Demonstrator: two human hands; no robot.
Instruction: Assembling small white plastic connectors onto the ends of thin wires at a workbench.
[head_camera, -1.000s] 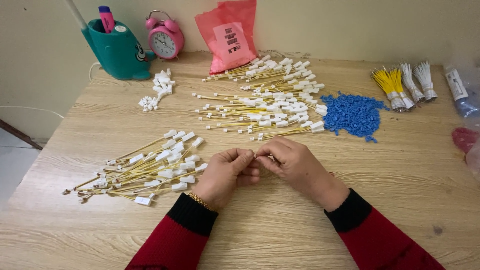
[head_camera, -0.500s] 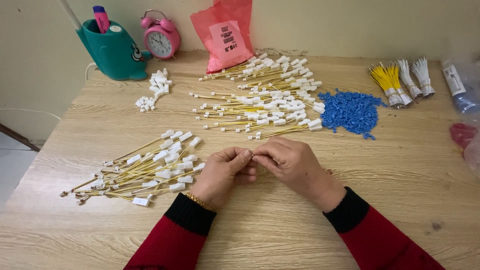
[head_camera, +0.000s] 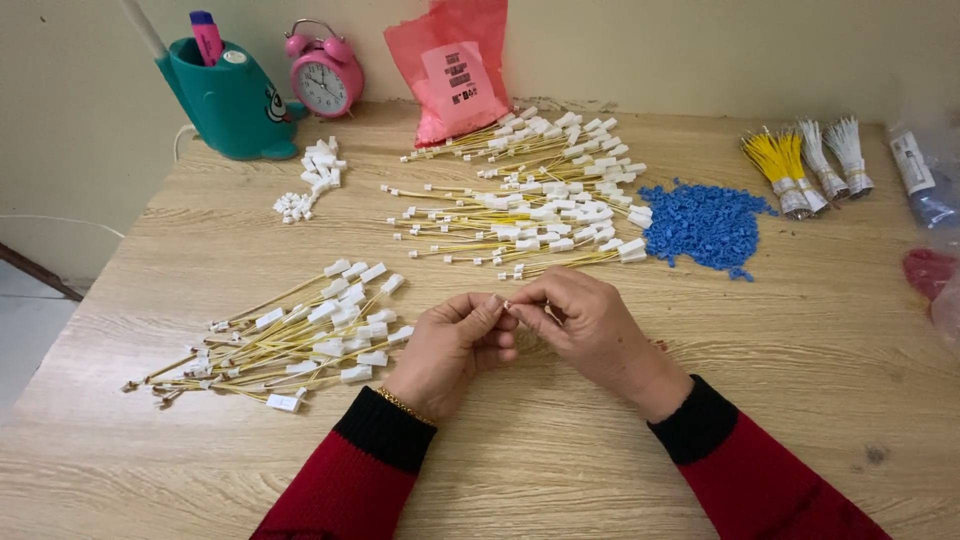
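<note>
Both hands meet over the middle of the table, toward its near edge, pinching one small white piece (head_camera: 507, 304) between the fingertips. The left hand (head_camera: 452, 345) is curled tight around its end of it, and the right hand (head_camera: 590, 330) nips it from the other side; whether a wire trails from it I cannot tell, the fingers hide that. Compared with a second ago, almost nothing has shifted: the hands sit in the same spot and the pinch is unchanged, so this looks like fine fitting work going on in place, not a reach for new stock.

Just left of the left hand, a fan of yellow wires with white plugs (head_camera: 300, 335) lies toward the left edge. Beyond the hands a larger spread of the same wires (head_camera: 530, 200) covers the table's middle, with a heap of blue bits (head_camera: 705, 222) just beside it. Loose white plugs (head_camera: 312, 180), a teal pen holder (head_camera: 228, 100), a pink clock (head_camera: 325, 70) and a pink bag (head_camera: 452, 65) line the far edge; bundled wires (head_camera: 805, 165) sit by the far right corner. Nothing stands between the hands and either pile.
</note>
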